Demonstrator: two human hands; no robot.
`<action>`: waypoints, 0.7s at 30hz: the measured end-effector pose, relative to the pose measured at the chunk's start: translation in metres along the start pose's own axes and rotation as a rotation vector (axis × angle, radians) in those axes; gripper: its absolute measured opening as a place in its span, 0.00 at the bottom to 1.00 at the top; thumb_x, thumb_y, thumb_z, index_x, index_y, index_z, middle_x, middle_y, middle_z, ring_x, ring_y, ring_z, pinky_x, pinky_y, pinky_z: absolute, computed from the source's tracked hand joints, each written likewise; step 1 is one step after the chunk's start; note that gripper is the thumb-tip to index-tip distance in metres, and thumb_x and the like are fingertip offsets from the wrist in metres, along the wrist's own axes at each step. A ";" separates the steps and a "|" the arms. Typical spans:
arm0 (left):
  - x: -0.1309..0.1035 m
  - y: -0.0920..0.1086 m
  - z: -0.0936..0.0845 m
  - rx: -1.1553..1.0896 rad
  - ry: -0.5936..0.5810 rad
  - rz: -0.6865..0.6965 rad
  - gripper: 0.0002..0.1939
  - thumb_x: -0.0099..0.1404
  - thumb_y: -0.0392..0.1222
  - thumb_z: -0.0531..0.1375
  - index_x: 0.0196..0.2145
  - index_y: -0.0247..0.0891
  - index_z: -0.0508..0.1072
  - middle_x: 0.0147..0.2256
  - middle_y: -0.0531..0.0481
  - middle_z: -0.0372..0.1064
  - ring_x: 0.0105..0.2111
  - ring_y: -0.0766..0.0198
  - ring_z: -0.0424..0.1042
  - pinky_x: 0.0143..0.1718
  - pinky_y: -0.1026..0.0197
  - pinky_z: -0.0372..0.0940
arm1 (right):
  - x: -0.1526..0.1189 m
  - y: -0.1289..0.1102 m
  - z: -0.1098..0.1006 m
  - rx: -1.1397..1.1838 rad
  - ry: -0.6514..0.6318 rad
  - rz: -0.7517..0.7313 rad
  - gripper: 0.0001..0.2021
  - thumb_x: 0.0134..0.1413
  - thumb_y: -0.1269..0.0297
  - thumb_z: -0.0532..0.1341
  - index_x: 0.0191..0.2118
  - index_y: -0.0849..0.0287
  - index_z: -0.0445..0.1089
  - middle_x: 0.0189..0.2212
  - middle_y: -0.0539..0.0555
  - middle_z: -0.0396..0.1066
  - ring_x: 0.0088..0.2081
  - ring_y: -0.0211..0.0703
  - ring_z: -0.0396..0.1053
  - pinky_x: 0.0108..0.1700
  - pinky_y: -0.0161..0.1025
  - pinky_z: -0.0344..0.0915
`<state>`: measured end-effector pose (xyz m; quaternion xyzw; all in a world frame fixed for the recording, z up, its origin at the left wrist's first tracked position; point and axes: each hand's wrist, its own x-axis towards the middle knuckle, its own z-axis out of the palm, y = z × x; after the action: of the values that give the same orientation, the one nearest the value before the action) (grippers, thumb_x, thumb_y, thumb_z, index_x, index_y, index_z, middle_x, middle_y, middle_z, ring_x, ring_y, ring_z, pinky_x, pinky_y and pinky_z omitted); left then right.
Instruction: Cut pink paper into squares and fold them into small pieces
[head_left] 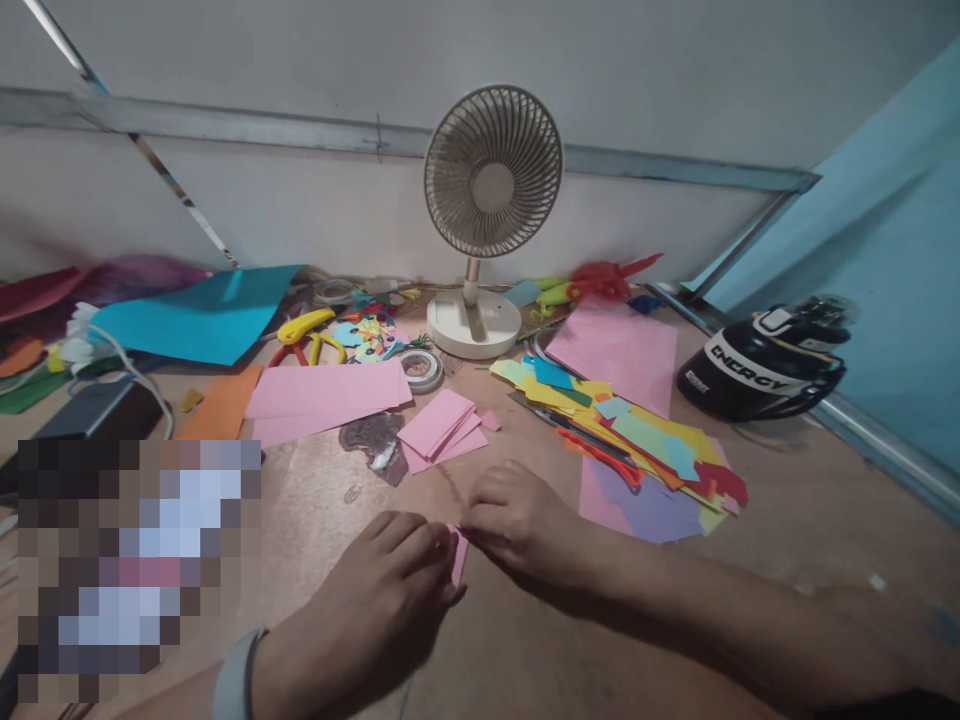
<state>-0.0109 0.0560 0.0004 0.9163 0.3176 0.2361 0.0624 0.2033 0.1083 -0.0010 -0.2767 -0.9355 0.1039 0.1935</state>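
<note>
Near the front middle of the table, a small pink paper piece (459, 556) stands between my two hands. My left hand (394, 580) is closed on it, with the fingers and thumb pinched round its left side. The fingertips of my right hand (517, 515) are pinched together at the paper's top edge. Both hands partly hide the paper. Just beyond them lie folded pink paper pieces (439, 422), stacked unevenly, with a dark plastic-like scrap (373, 445) to their left.
A white fan (474, 325) stands at the back middle. Coloured paper scraps (652, 440) and orange-handled scissors (600, 457) lie right, before a black bottle (750, 370). Pink sheets (322, 393), a tape roll (421, 371), yellow-handled pliers (307, 330) and a blue sheet (202, 315) are left.
</note>
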 end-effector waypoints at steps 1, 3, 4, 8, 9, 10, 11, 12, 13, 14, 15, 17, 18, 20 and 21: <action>0.000 0.000 0.000 -0.002 0.001 0.003 0.03 0.70 0.36 0.58 0.37 0.37 0.71 0.36 0.48 0.71 0.34 0.58 0.68 0.35 0.55 0.62 | 0.000 -0.001 -0.001 -0.010 -0.009 -0.009 0.13 0.66 0.67 0.58 0.29 0.58 0.73 0.27 0.53 0.72 0.31 0.41 0.63 0.36 0.41 0.52; 0.000 -0.001 0.001 -0.009 0.009 0.003 0.04 0.71 0.36 0.57 0.37 0.38 0.71 0.35 0.48 0.71 0.33 0.58 0.68 0.34 0.55 0.62 | -0.001 -0.002 -0.004 -0.037 -0.028 -0.032 0.13 0.65 0.68 0.57 0.29 0.58 0.73 0.27 0.53 0.72 0.31 0.41 0.63 0.37 0.41 0.51; 0.001 0.000 0.000 -0.013 0.012 0.004 0.04 0.71 0.36 0.57 0.37 0.37 0.71 0.34 0.48 0.71 0.32 0.58 0.68 0.34 0.55 0.63 | -0.001 -0.003 -0.005 -0.053 -0.039 -0.041 0.12 0.65 0.68 0.57 0.30 0.58 0.74 0.28 0.53 0.72 0.31 0.41 0.63 0.37 0.42 0.51; 0.005 0.002 -0.004 -0.016 0.020 0.008 0.05 0.72 0.35 0.54 0.41 0.36 0.69 0.34 0.48 0.72 0.31 0.58 0.69 0.33 0.54 0.64 | -0.001 -0.010 -0.016 -0.103 -0.119 -0.070 0.09 0.60 0.71 0.58 0.29 0.59 0.72 0.27 0.53 0.72 0.29 0.41 0.60 0.36 0.43 0.49; 0.006 0.002 -0.006 -0.014 0.019 0.001 0.05 0.72 0.34 0.53 0.42 0.36 0.68 0.33 0.47 0.72 0.31 0.58 0.69 0.33 0.55 0.64 | -0.001 -0.012 -0.019 -0.109 -0.147 -0.075 0.08 0.58 0.72 0.59 0.28 0.59 0.72 0.27 0.53 0.71 0.29 0.41 0.59 0.35 0.43 0.49; 0.007 0.003 -0.007 -0.012 0.016 -0.009 0.05 0.72 0.34 0.52 0.42 0.36 0.68 0.33 0.47 0.72 0.30 0.58 0.69 0.32 0.55 0.64 | -0.001 -0.013 -0.022 -0.115 -0.176 -0.078 0.08 0.57 0.72 0.58 0.29 0.59 0.71 0.27 0.53 0.71 0.28 0.41 0.59 0.35 0.43 0.49; 0.007 0.003 -0.007 -0.005 0.014 -0.016 0.05 0.72 0.34 0.52 0.43 0.36 0.68 0.34 0.47 0.72 0.30 0.58 0.69 0.32 0.55 0.64 | 0.000 -0.015 -0.024 -0.120 -0.200 -0.078 0.07 0.57 0.73 0.58 0.29 0.59 0.71 0.27 0.53 0.71 0.28 0.40 0.58 0.35 0.43 0.49; 0.007 0.003 -0.007 0.006 0.010 -0.019 0.05 0.72 0.35 0.52 0.43 0.36 0.67 0.34 0.46 0.72 0.30 0.57 0.69 0.32 0.55 0.65 | 0.000 -0.017 -0.027 -0.122 -0.224 -0.075 0.07 0.56 0.73 0.58 0.29 0.59 0.71 0.28 0.53 0.72 0.27 0.40 0.58 0.35 0.43 0.49; 0.007 0.003 -0.006 0.016 0.011 -0.019 0.05 0.72 0.36 0.53 0.44 0.36 0.68 0.34 0.46 0.72 0.31 0.57 0.69 0.32 0.55 0.65 | -0.001 -0.019 -0.029 -0.118 -0.243 -0.070 0.07 0.56 0.72 0.58 0.30 0.59 0.71 0.28 0.53 0.72 0.27 0.40 0.58 0.35 0.43 0.50; 0.006 0.002 -0.005 0.020 0.013 -0.017 0.06 0.72 0.37 0.54 0.44 0.37 0.68 0.35 0.46 0.72 0.32 0.56 0.69 0.33 0.54 0.65 | -0.001 -0.020 -0.031 -0.105 -0.258 -0.066 0.07 0.57 0.72 0.58 0.30 0.59 0.72 0.28 0.53 0.72 0.27 0.40 0.58 0.35 0.43 0.50; 0.005 0.002 -0.003 0.020 0.016 -0.010 0.06 0.72 0.37 0.54 0.45 0.37 0.68 0.35 0.46 0.72 0.32 0.56 0.70 0.34 0.54 0.66 | -0.002 -0.021 -0.032 -0.082 -0.262 -0.060 0.07 0.58 0.71 0.58 0.29 0.59 0.72 0.28 0.53 0.72 0.27 0.40 0.59 0.34 0.43 0.51; 0.003 0.001 0.000 0.012 0.024 -0.004 0.05 0.72 0.36 0.54 0.44 0.37 0.69 0.34 0.46 0.71 0.33 0.56 0.70 0.34 0.54 0.66 | -0.003 -0.022 -0.032 0.012 -0.244 -0.038 0.09 0.59 0.69 0.58 0.29 0.58 0.72 0.29 0.53 0.73 0.29 0.40 0.61 0.35 0.42 0.53; 0.003 0.000 0.000 0.004 0.023 -0.006 0.05 0.72 0.36 0.54 0.43 0.37 0.69 0.34 0.46 0.71 0.33 0.56 0.70 0.35 0.54 0.66 | -0.002 -0.021 -0.032 0.081 -0.228 0.001 0.09 0.59 0.69 0.58 0.28 0.58 0.72 0.29 0.53 0.73 0.30 0.41 0.63 0.35 0.42 0.55; 0.002 0.000 0.001 -0.011 0.017 -0.007 0.05 0.72 0.36 0.55 0.43 0.36 0.69 0.35 0.46 0.71 0.34 0.56 0.69 0.35 0.54 0.66 | 0.001 -0.016 -0.030 0.266 -0.220 0.197 0.12 0.59 0.70 0.57 0.24 0.59 0.69 0.25 0.51 0.71 0.28 0.39 0.64 0.32 0.38 0.56; 0.001 0.000 0.001 -0.016 0.014 -0.005 0.05 0.72 0.37 0.55 0.43 0.36 0.69 0.35 0.46 0.71 0.34 0.56 0.69 0.36 0.53 0.66 | 0.004 -0.013 -0.029 0.389 -0.243 0.343 0.14 0.60 0.69 0.56 0.23 0.59 0.67 0.22 0.49 0.69 0.26 0.38 0.65 0.29 0.36 0.57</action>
<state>-0.0095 0.0569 0.0002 0.9133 0.3184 0.2448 0.0681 0.2065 0.1027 0.0304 -0.3742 -0.8538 0.3451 0.1092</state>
